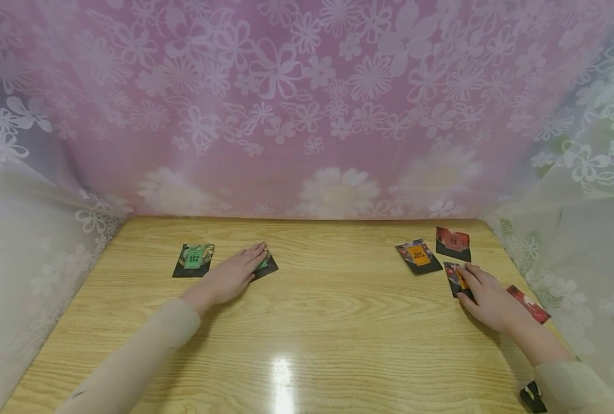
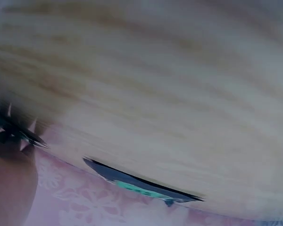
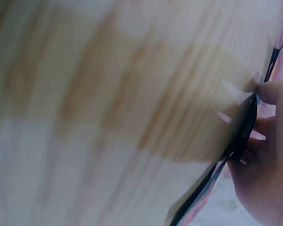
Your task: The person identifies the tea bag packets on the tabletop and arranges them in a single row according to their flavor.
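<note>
On the left half of the table, my left hand [image 1: 233, 273] rests over a small black packet with a green label [image 1: 267, 265], fingers stretched across it and covering most of it. A matching green-labelled packet [image 1: 193, 260] lies to its left. At the right, my right hand [image 1: 485, 294] holds a black packet with an orange label [image 1: 454, 280] between thumb and fingers, low at the tabletop. In the right wrist view, the thumb [image 3: 272, 92] is at one edge of this packet [image 3: 245, 129]. Another orange-labelled packet [image 1: 418, 256] lies just left of this hand.
A red-labelled packet [image 1: 453, 242] lies at the back right, and another red packet [image 1: 528, 305] lies partly behind the right wrist. A small black object [image 1: 533, 397] sits by the right sleeve. Flowered curtains [image 1: 307, 115] enclose the wooden table [image 1: 327, 339] behind and at both sides.
</note>
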The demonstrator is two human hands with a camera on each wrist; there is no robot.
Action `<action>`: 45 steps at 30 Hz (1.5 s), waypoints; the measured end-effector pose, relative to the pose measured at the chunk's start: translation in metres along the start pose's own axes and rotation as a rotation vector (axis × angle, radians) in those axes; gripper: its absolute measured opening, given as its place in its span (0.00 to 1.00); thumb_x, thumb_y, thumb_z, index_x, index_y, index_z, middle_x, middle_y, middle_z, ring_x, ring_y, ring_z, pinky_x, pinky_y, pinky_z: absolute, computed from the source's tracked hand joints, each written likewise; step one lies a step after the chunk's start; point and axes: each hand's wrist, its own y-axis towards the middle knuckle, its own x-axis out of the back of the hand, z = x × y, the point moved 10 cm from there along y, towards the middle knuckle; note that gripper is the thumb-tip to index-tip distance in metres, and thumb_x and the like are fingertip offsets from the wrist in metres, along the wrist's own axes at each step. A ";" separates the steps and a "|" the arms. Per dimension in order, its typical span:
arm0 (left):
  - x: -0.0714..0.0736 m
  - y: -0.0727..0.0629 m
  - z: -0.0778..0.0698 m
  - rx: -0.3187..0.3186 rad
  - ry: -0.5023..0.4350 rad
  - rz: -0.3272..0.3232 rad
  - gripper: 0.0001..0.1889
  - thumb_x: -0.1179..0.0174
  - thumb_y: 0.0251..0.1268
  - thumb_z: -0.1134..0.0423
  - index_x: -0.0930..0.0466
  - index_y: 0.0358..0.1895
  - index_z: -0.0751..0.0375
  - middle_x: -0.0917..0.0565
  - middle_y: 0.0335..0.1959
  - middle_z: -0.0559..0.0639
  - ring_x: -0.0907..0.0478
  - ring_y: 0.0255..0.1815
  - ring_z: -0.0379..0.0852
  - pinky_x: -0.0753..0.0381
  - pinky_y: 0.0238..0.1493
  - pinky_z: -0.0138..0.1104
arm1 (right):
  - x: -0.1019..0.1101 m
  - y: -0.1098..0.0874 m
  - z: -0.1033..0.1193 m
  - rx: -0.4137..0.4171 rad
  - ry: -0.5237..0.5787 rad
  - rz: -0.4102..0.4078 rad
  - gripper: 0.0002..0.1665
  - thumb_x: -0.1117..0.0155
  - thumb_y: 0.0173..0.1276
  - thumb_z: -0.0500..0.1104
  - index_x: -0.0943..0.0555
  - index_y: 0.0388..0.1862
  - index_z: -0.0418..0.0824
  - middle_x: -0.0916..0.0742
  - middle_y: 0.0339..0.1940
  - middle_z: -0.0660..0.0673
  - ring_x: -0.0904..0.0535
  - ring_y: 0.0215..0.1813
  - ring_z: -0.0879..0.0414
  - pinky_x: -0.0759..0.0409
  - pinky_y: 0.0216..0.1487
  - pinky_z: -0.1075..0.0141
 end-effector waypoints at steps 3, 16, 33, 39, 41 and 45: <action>0.002 -0.005 0.002 -0.010 0.015 -0.021 0.31 0.48 0.85 0.65 0.43 0.85 0.64 0.45 0.88 0.59 0.44 0.87 0.59 0.37 0.85 0.55 | 0.001 -0.001 0.001 0.006 0.004 -0.007 0.38 0.37 0.80 0.44 0.35 0.78 0.23 0.35 0.77 0.17 0.37 0.73 0.17 0.32 0.70 0.24; 0.014 0.005 -0.001 0.175 0.108 -0.096 0.30 0.47 0.86 0.53 0.33 0.80 0.67 0.30 0.80 0.64 0.31 0.81 0.61 0.29 0.81 0.53 | -0.001 -0.002 0.000 -0.013 0.017 0.008 0.39 0.37 0.80 0.45 0.36 0.79 0.23 0.35 0.77 0.17 0.37 0.74 0.17 0.32 0.70 0.23; 0.002 0.008 0.002 0.148 0.088 -0.046 0.31 0.45 0.85 0.57 0.37 0.82 0.66 0.34 0.83 0.63 0.36 0.84 0.62 0.32 0.83 0.54 | -0.003 -0.001 -0.004 -0.015 0.020 0.006 0.39 0.38 0.81 0.45 0.37 0.79 0.23 0.36 0.78 0.18 0.38 0.74 0.17 0.32 0.70 0.23; 0.002 -0.003 0.007 0.101 0.065 -0.050 0.30 0.45 0.84 0.62 0.37 0.82 0.66 0.36 0.84 0.63 0.39 0.85 0.62 0.34 0.84 0.55 | -0.002 -0.001 -0.002 -0.010 0.020 0.000 0.39 0.37 0.80 0.44 0.36 0.79 0.22 0.35 0.77 0.17 0.37 0.73 0.17 0.32 0.70 0.23; 0.003 -0.007 0.009 0.097 0.061 -0.051 0.29 0.45 0.84 0.63 0.37 0.82 0.66 0.36 0.84 0.63 0.39 0.85 0.62 0.35 0.84 0.55 | -0.002 0.000 -0.002 -0.010 0.020 0.000 0.39 0.37 0.80 0.44 0.36 0.79 0.22 0.35 0.77 0.17 0.38 0.73 0.17 0.32 0.70 0.23; 0.005 -0.013 0.013 0.089 0.070 -0.058 0.28 0.45 0.84 0.63 0.35 0.81 0.66 0.35 0.84 0.62 0.38 0.85 0.61 0.34 0.84 0.55 | -0.001 0.000 -0.002 -0.012 0.016 0.004 0.39 0.38 0.80 0.45 0.37 0.79 0.22 0.36 0.78 0.17 0.38 0.74 0.17 0.33 0.70 0.23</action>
